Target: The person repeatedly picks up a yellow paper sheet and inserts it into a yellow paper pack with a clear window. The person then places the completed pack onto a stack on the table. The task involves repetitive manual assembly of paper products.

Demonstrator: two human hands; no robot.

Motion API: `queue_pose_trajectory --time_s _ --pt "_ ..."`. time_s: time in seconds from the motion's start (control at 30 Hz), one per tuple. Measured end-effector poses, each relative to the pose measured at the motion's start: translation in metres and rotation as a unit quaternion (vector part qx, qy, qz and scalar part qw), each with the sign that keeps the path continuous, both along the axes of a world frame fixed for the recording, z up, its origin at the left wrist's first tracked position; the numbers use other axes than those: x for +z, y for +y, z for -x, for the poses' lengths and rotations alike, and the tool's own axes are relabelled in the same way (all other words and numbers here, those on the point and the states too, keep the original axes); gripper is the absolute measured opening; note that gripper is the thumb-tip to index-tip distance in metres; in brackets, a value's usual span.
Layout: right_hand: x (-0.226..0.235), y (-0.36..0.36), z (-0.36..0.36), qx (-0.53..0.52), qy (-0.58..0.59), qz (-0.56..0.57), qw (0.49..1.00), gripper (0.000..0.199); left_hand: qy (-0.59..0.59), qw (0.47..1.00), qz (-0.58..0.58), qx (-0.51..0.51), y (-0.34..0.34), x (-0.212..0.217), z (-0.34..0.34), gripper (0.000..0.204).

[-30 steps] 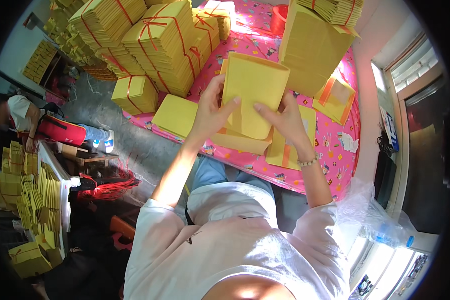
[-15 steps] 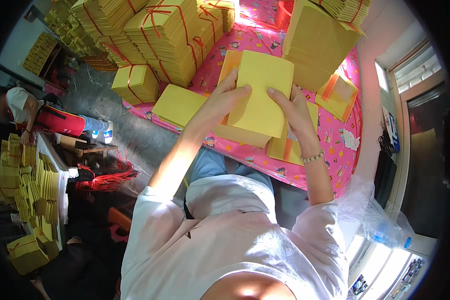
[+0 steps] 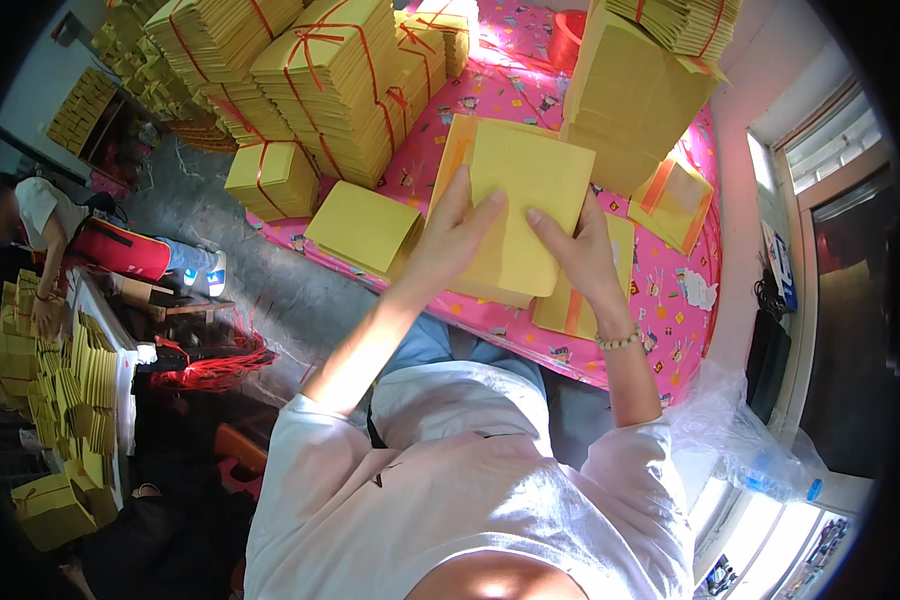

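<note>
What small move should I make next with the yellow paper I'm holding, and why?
I'd probably spread both thumbs outward to smooth the upper layer of the yellow paper: the left hand and right hand both have thumbs lying on its face, and the layers look offset, with an orange strip showing past the upper layer's left edge.

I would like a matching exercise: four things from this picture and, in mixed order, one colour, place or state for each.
Things:
1. Central yellow paper
2. Printed cloth
3. Tall stack at upper left
4. Beaded bracelet

Descriptions:
A. On the right wrist
B. Bound with red strips
C. Held by left hand and right hand
D. Pink

Pairs: 1-C, 2-D, 3-B, 4-A
</note>
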State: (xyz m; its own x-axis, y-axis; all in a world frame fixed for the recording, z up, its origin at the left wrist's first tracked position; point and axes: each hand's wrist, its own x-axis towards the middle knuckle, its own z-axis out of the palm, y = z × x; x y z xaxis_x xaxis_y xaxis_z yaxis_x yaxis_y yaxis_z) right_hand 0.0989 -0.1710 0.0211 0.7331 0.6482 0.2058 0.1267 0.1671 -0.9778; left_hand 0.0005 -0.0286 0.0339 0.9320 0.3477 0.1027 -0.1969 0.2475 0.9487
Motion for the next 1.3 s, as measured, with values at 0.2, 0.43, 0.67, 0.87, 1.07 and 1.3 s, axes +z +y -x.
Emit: queue_pose_trajectory --time_s 0.2,0.43,0.67,0.87,1.07,1.3 --pt "0.004 -0.009 0.017 -0.001 -0.006 0.006 1.0 0.061 -0.088 0.989 -0.088 0.078 -0.015 -0.012 0.008 0.036" --pt "0.009 -0.012 0.026 0.016 0.002 -0.012 1.0 0.057 -0.081 0.987 -0.109 0.087 -0.019 -0.011 0.021 0.034" --pt "0.012 -0.008 0.028 -0.001 0.008 0.002 1.0 0.044 -0.059 0.985 -0.13 0.101 -0.017 -0.016 0.022 0.031" --pt "0.012 -0.007 0.027 0.001 0.047 -0.028 0.999 0.038 -0.07 0.986 -0.106 0.106 -0.018 -0.016 0.025 0.029" --pt "0.011 -0.008 0.026 -0.027 0.057 -0.012 0.998 0.026 -0.049 0.992 -0.067 0.099 -0.02 -0.019 0.028 0.028" --pt "0.011 -0.008 0.017 -0.054 0.059 -0.05 0.995 0.021 -0.018 0.996 -0.034 0.076 -0.021 -0.021 0.034 0.03"
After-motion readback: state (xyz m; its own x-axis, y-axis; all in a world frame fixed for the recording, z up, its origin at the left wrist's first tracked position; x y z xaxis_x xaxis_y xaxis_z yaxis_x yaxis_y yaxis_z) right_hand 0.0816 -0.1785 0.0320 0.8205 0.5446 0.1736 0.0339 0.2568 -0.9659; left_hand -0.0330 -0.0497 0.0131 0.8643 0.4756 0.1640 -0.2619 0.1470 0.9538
